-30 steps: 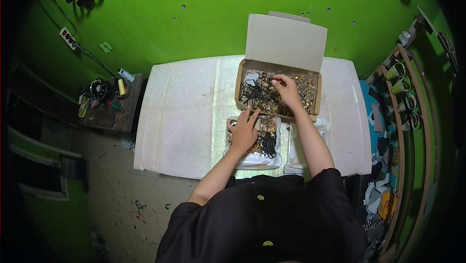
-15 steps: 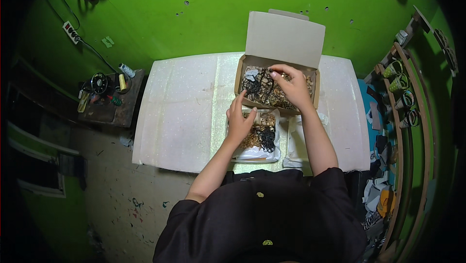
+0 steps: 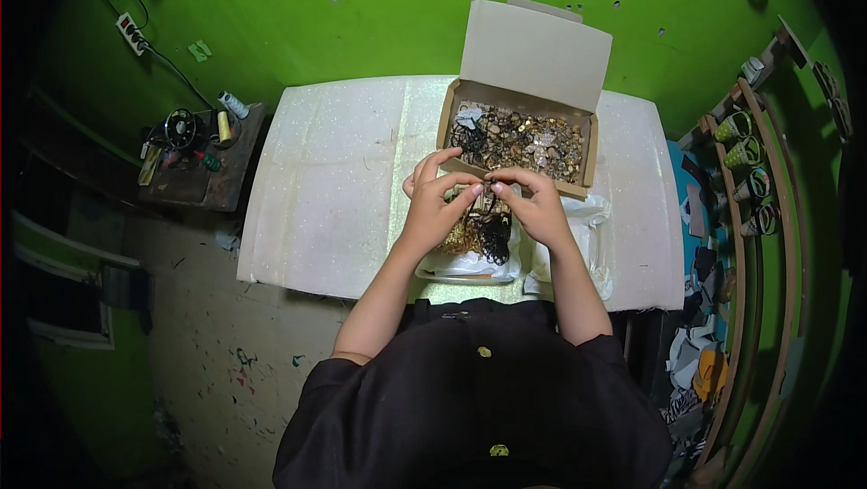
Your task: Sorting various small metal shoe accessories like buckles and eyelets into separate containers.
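My left hand [image 3: 435, 211] and my right hand [image 3: 535, 209] meet fingertip to fingertip above a shallow tray lined with white plastic [image 3: 461, 266]. Thumb and index finger are pinched together on each hand. Between them is a small dark piece, too small to name. In the tray lie sorted heaps of gold-coloured fittings [image 3: 458, 240] and black ring-like pieces [image 3: 494, 243], partly covered by my hands. Just beyond stands an open cardboard box [image 3: 591, 153], its lid raised, full of mixed small metal fittings [image 3: 542, 146] in gold and black.
White plastic [image 3: 589, 245] lies right of the tray on the pale glittery table [image 3: 316, 182]. A side table with a sewing machine [image 3: 181, 132] and thread spools [image 3: 226, 126] stands at left. A wooden rack [image 3: 768, 155] holding sandals is on the right.
My right hand has come back out of the box toward me and now meets my left hand over the tray. Both hands have closed into pinches.
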The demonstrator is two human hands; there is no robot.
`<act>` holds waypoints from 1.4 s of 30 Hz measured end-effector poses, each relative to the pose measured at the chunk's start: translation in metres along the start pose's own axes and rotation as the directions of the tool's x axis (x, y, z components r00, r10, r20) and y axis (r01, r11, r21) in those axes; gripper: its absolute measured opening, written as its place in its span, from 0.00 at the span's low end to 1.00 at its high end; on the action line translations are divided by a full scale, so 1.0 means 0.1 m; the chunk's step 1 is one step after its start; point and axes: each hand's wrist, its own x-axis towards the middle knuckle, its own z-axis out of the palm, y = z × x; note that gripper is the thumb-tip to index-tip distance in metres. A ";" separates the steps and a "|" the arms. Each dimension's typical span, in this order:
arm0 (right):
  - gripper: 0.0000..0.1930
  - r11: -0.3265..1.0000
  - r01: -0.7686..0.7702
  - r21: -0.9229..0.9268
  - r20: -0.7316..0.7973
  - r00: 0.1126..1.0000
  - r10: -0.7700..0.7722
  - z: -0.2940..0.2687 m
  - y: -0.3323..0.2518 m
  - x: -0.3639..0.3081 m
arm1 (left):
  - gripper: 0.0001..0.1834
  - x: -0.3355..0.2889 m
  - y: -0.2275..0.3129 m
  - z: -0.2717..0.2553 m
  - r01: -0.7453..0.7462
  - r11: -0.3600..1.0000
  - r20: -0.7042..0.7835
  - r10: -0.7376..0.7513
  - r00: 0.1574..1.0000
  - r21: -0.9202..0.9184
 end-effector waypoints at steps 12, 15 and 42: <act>0.09 0.999 -0.009 -0.047 -0.108 0.994 0.004 -0.01 0.28 -0.27 | 0.09 -0.03 0.07 -0.13 -0.021 0.997 -0.103 0.014 0.995 -0.069; 0.09 0.998 -0.019 -0.063 -0.105 0.994 0.012 -0.01 0.27 -0.35 | 0.09 -0.04 0.07 -0.15 -0.006 0.997 -0.104 -0.002 0.995 -0.074; 0.09 0.978 -0.177 0.108 -0.141 0.971 0.191 0.07 0.53 -0.57 | 0.07 -0.10 -0.07 0.15 0.223 0.588 0.182 -0.129 0.975 -0.777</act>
